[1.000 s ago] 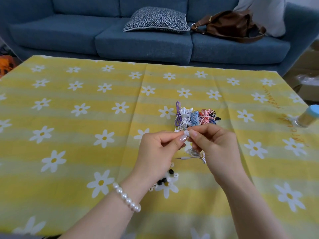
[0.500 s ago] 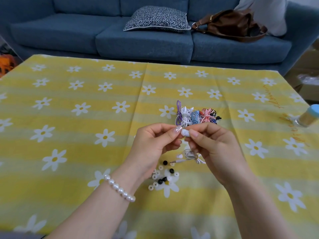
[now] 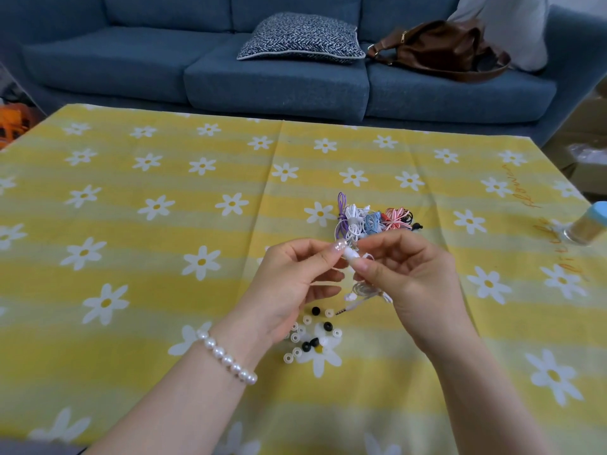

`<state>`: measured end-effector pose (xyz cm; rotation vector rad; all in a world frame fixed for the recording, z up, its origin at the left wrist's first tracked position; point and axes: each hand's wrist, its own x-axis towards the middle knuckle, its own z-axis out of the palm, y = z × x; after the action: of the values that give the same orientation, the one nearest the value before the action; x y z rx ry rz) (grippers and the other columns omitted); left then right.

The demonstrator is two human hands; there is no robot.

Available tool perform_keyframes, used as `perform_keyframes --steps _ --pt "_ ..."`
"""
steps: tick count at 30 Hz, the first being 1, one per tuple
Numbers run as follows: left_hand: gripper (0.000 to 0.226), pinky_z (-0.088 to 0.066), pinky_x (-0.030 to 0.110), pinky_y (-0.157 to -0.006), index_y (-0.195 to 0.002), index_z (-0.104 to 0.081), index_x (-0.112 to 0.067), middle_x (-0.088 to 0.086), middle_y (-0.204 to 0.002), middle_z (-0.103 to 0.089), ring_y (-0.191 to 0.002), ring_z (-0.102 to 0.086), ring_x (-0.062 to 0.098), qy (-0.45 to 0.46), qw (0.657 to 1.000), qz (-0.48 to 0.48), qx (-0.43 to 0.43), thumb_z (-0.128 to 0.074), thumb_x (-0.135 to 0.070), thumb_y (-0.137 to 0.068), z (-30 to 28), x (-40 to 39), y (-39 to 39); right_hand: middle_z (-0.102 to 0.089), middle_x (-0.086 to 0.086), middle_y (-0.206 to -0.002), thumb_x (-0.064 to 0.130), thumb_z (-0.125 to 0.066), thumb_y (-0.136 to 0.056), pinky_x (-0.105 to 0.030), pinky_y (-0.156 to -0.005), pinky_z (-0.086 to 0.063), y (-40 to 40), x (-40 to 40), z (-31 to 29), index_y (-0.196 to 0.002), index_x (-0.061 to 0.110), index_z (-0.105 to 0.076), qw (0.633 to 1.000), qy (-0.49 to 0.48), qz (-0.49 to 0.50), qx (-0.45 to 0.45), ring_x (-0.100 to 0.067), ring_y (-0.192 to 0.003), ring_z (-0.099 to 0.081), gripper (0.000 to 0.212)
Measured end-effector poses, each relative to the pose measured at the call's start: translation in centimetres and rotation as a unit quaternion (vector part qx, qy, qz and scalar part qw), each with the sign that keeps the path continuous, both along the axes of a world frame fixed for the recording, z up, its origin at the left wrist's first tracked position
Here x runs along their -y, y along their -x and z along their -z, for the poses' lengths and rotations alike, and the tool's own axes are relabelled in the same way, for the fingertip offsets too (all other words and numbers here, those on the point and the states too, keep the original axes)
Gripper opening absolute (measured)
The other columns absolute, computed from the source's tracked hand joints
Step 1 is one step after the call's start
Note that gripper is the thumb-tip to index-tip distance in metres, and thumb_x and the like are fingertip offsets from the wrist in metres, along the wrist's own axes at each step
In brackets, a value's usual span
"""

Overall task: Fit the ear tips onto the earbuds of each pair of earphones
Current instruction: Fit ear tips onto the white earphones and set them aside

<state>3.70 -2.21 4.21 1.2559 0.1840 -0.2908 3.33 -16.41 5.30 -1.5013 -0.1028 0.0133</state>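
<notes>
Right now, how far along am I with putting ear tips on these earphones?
Early, it seems. Nothing shows as finished. In hand: your left hand and right hand pinch a white earbud, its cable dangling. Left: loose ear tips on the tablecloth, and the bundled earphones lie untouched.

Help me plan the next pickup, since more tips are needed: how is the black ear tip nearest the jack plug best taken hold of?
Pinch the black ear tip across its round sides, coming straight down from above. It lies apart from the other loose tips on the tablecloth, so fingertips should fit either side; the left hand hovers closest.
</notes>
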Motion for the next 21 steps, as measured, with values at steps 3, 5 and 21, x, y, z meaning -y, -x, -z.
perform_keyframes --steps 3,5,21 --pt "0.032 -0.053 0.03 -0.068 -0.08 -0.068 -0.016 0.003 -0.085 -0.07 -0.076 -0.065 0.016 -0.023 0.999 0.048 0.006 -0.06 -0.046 -0.072 -0.1 0.2 0.3 -0.067 0.009 -0.064 0.002 -0.075 -0.067 -0.014 -0.058 -0.047 0.4 -0.6 -0.3 -0.071 0.017 -0.066 0.997 0.046 0.018 0.062 -0.004 -0.062 -0.062 0.018" --pt "0.037 -0.052 0.031 -0.069 -0.094 -0.068 -0.016 0.006 -0.098 -0.07 -0.083 -0.067 0.017 -0.041 0.994 0.097 0.018 -0.06 -0.049 -0.079 -0.2 0.3 0.5 -0.067 0.011 -0.064 -0.005 -0.072 -0.07 -0.01 -0.059 -0.045 0.6 -1.0 -0.2 -0.07 0.018 -0.066 0.994 0.069 0.028 0.083 0.001 -0.063 -0.061 0.024" --pt "0.018 -0.05 0.017 -0.054 -0.094 -0.064 -0.011 0.005 -0.072 -0.067 -0.054 -0.059 0.005 -0.204 0.972 -0.076 0.084 -0.057 0.002 -0.085 -0.4 -4.4 -1.8 -0.068 0.002 -0.085 0.004 -0.066 -0.081 -0.006 -0.063 -0.045 -2.7 1.7 2.1 -0.09 0.016 -0.067 0.99 0.111 0.071 -0.052 0.002 -0.069 -0.061 0.015"
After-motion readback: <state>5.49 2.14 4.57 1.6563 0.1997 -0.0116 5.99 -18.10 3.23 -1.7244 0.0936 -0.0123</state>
